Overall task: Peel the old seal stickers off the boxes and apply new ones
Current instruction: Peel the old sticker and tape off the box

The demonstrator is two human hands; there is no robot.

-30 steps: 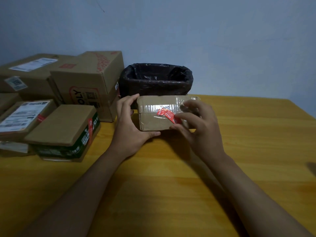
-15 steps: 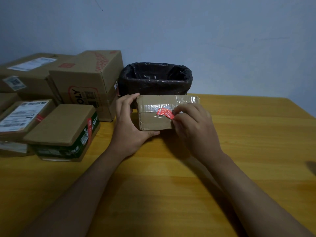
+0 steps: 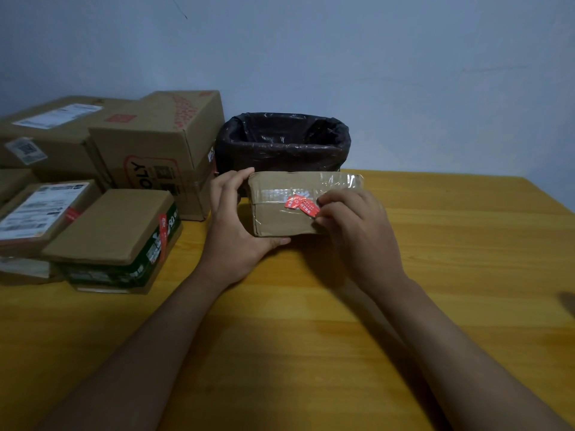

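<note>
A small brown cardboard box (image 3: 280,220) wrapped in clear tape stands on its long edge at the table's middle, its broad face towards me. A crumpled red seal sticker (image 3: 301,206) sits on the tape band across that face. My left hand (image 3: 236,225) grips the box's left end, fingers over the top corner and thumb under the bottom edge. My right hand (image 3: 354,225) covers the box's right end, and its fingertips pinch the sticker's right end.
Behind the box stands a bin lined with a black bag (image 3: 283,141). Several cardboard boxes are stacked at the left, among them a tall one (image 3: 161,150) and a flat one with a green side and red sticker (image 3: 115,237). The wooden table (image 3: 435,275) extends right.
My right hand has closed in on the sticker, its fingers curling tighter over the right end. The sticker has shifted little. The left hand and box have stayed nearly still.
</note>
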